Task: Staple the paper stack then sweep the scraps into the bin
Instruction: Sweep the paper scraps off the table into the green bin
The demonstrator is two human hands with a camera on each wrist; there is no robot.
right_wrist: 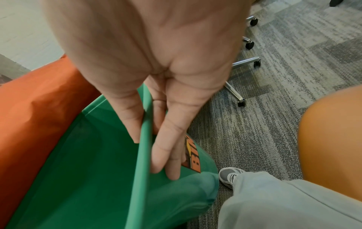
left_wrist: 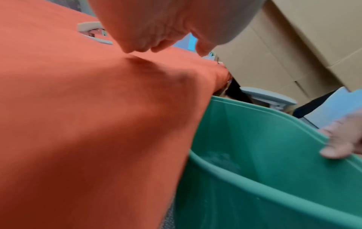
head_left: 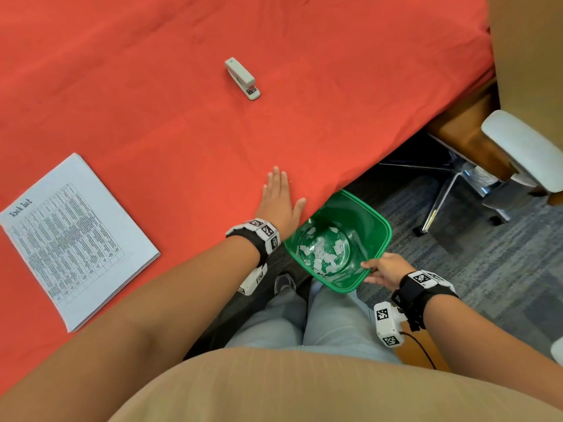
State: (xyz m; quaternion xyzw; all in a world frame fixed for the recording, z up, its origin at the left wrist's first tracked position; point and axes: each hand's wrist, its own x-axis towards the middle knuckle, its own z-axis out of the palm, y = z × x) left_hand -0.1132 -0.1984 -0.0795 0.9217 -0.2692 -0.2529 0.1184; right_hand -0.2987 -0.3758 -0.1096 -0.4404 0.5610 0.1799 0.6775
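From the head camera I see the tabletop (head_left: 182, 132) covered in an orange-red cloth, and I am seated at its near edge with my knees under it. The stapler (head_left: 242, 78) lies on the cloth well beyond my hands, nothing near it. The paper stack (head_left: 76, 239), a printed table on its top sheet, lies flat at the left, well apart from the stapler and from both hands. To the right, off the tabletop, stand an office chair (head_left: 518, 147) with a pale armrest and a chrome base on grey carpet, and behind it a wall of brown cardboard boxes (left_wrist: 284, 46). The cloth's hanging edge covers the far corner of the green bin (head_left: 377, 220).

The bin is held just below the tabletop edge, beside my right knee, its mouth facing up. White scraps (head_left: 323, 254) lie scattered over its bottom.

My left hand (head_left: 278, 202) lies flat on the cloth right at the edge, just above the bin, fingers straight and close together pointing away from me, thumb spread toward the bin; that grip is loose and holds nothing.

My right hand (head_left: 385, 269) has its grip closed on the bin's near rim: in the right wrist view the thumb (right_wrist: 133, 120) sits inside the wall and the fingers (right_wrist: 166, 147) press the outside, over an orange label.
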